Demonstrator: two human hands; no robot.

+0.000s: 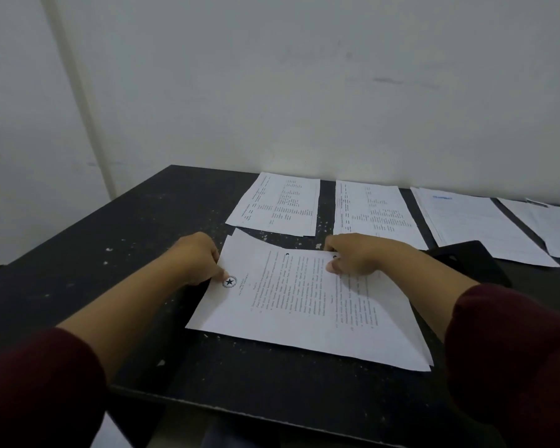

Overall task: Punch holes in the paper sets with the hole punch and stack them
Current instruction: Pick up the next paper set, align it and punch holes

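A set of printed white sheets [307,315] lies on the black table [110,240] in front of me, with a star emblem near its left edge and a punched hole showing on its far edge. My left hand [198,258] pinches the set's far left corner. My right hand [353,255] grips the far edge near a second hole, thumb on top. The far edge is lifted and curved. A black hole punch [466,258] sits just right of my right wrist, partly hidden by my forearm.
Several other paper sets lie in a row along the back edge by the white wall: one [277,203], another [374,213], a third [472,221] and more at the far right [550,227]. Small white paper specks dot the table.
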